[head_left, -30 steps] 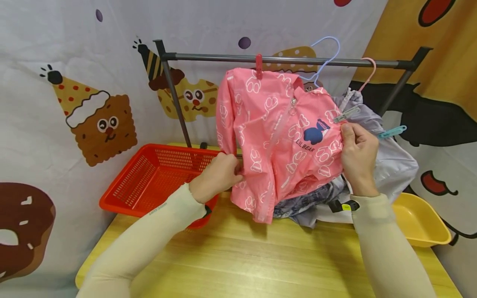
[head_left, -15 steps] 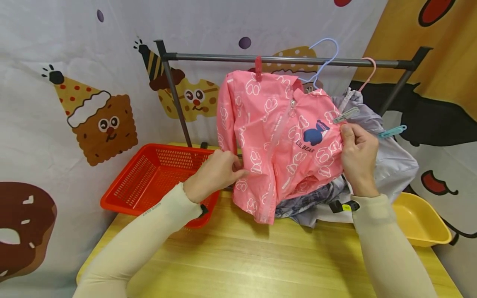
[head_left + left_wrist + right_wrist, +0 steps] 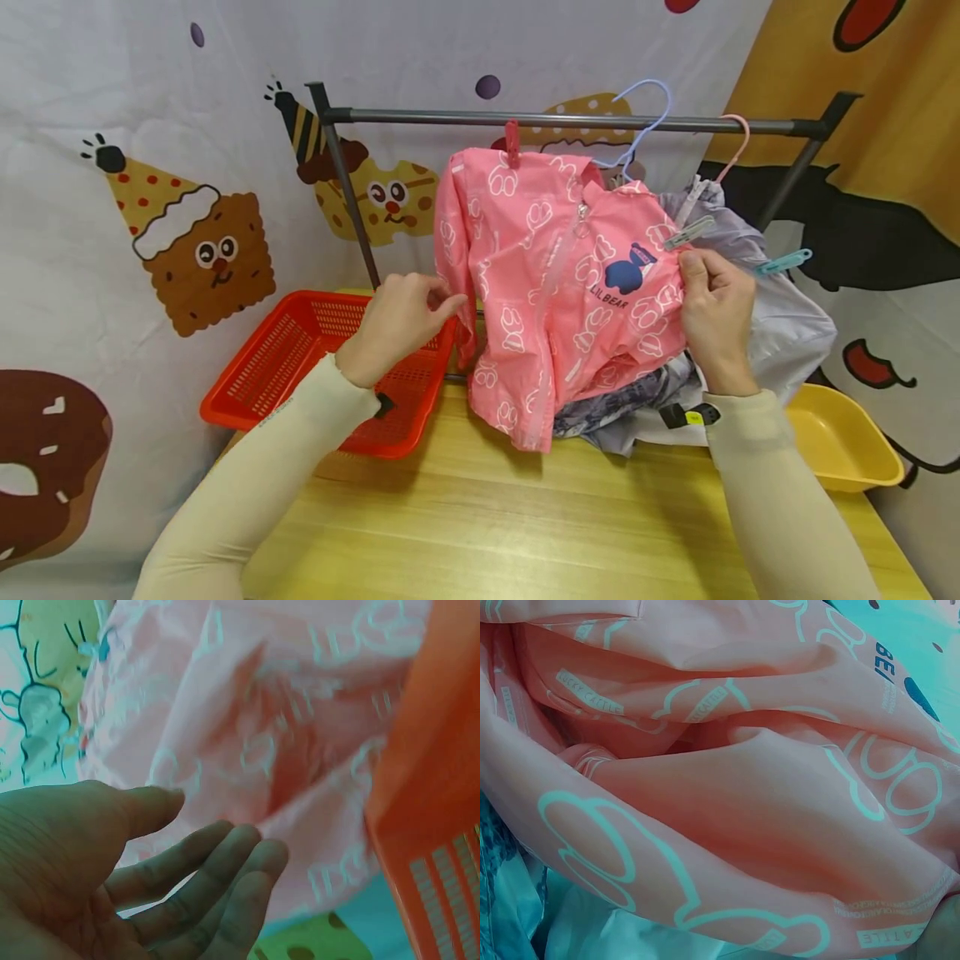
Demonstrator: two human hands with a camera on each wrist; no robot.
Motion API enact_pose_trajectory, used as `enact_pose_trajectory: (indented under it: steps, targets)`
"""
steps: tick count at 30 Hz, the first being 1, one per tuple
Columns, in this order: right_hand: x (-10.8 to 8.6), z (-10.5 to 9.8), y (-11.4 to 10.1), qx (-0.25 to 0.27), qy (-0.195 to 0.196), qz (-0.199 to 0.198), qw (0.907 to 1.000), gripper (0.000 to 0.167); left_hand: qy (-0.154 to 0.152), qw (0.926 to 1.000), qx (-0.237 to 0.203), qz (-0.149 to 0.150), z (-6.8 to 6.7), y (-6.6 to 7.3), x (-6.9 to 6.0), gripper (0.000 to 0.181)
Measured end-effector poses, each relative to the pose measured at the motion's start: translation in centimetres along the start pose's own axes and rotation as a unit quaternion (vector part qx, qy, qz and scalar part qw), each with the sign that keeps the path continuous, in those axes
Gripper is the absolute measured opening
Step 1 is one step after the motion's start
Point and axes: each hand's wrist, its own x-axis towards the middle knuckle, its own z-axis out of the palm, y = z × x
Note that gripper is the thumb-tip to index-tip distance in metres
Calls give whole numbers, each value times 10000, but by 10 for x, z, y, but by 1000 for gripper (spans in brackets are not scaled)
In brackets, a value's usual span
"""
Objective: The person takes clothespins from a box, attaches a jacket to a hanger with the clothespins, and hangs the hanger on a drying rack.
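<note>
A pink zip jacket [image 3: 517, 242] with white outline prints and a blue bear hangs at the rack, on a light blue hanger [image 3: 652, 125]. A red clothespin [image 3: 512, 143] grips its shoulder; a pale green clothespin [image 3: 690, 233] sits by the other side. My right hand [image 3: 716, 321] pinches the jacket's edge below the pale clothespin, pulling the cloth taut. Left of the sleeve, over the red basket, hovers my left hand [image 3: 397, 321], apart from the cloth. Loosely bent, unoccupied fingers [image 3: 217, 877] show in the left wrist view. Pink folds fill the right wrist view.
A dark metal rack bar [image 3: 420, 117] spans the back. Behind the jacket, grey clothing [image 3: 787, 333] hangs from a pink hanger [image 3: 737, 148] with a teal clothespin [image 3: 784, 262]. A red basket [image 3: 213, 410] stands left, a yellow basin [image 3: 847, 433] right, on a wooden table [image 3: 450, 533].
My left hand has let go of the jacket's side and moved left and slightly up, its fingers loosening. The sleeve hangs free beside it. My right hand keeps its pinch almost in place.
</note>
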Motion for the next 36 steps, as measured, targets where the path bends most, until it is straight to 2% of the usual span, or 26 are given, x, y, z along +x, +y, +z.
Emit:
enact_pose_trajectory:
  steps: [7,10,15,18,22,26,30,36]
  targets:
    - [-1,-1,2,-137,-13,11,9999,31,523,9974,3,-492,-17,-26,8,34]
    - [-2,-1,1,-146,-30,-22,9999,31,785,9952,-18,-588,-23,-36,10,34]
    - [-2,-3,-1,-144,-89,-90,9998,33,1277,9889,-132,-747,-31,-53,14,33]
    - [-3,-3,-1,-145,-98,-109,9998,34,1449,9848,-247,-926,-34,-64,19,34]
    - [-2,-3,0,-103,-129,-148,9998,35,1468,9786,-421,-1375,-38,-81,23,46]
    - [-2,-2,-1,-44,-158,-182,9997,35,1349,9735,-591,-1749,-43,-95,27,63]
    - [-2,-2,-1,-16,-158,-185,9997,35,1191,9737,-678,-1818,-46,-104,34,75]
    - [-3,-2,-1,32,-194,-104,9998,35,948,9787,-666,-1697,-47,-109,45,72]
